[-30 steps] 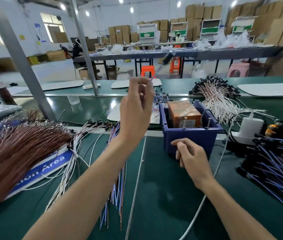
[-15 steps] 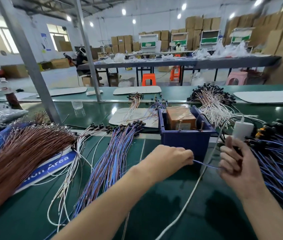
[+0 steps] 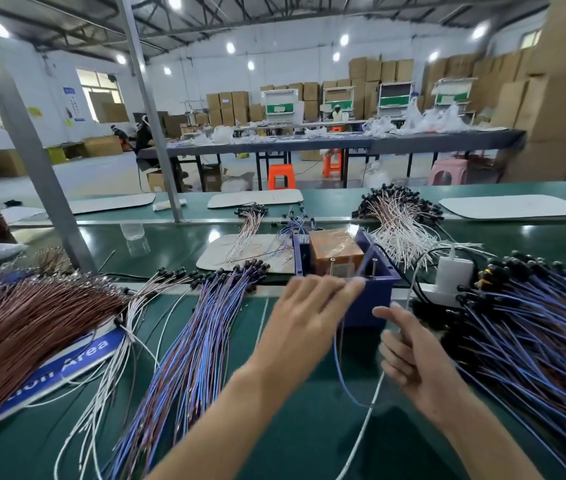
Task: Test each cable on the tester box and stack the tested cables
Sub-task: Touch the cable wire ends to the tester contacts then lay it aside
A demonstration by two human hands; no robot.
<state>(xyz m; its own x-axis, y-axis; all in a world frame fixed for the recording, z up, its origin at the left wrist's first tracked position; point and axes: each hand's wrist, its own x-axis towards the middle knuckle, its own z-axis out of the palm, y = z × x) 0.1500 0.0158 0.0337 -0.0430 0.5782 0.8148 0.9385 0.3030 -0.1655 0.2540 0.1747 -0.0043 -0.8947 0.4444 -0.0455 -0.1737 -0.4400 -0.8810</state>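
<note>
The tester box is a purple bin with an orange device inside, standing mid-bench. My left hand reaches to the box's front rim, its blurred fingertips pinching one end of a thin blue cable. That cable hangs in a loop down to the bench and runs toward my right hand, which has curled fingers and a raised thumb just right of the box. A fanned stack of blue cables lies to the left. A large pile of blue cables with black connectors lies to the right.
Brown wires and white cables cover the bench's left side over a blue sign. A white charger on a power strip sits right of the box, its white cord crossing between my arms. A slanted metal post rises at left.
My left hand came down from head height, took the blue cable beside my right hand, and now carries its end up to the tester box. My right hand has shifted left toward the box.
</note>
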